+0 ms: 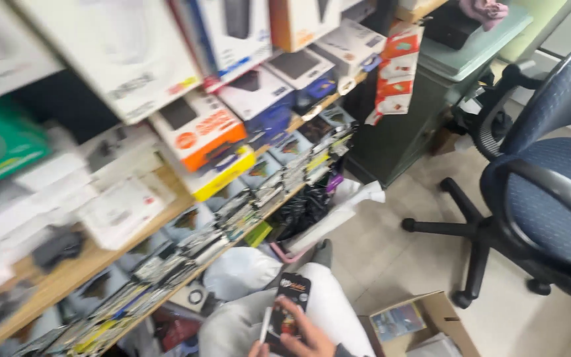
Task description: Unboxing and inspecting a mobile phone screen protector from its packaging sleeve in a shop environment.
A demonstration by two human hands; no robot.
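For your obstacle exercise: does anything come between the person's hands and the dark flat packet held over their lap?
Nothing visible does. The right hand grips the dark packet directly; the left hand touches its lower edge.

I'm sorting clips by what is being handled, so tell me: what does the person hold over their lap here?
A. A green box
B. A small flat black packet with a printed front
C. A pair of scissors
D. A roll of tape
B: a hand at the bottom edge grips a small flat black packet with a printed front, above the light trouser legs, beside the packed wooden shelves.
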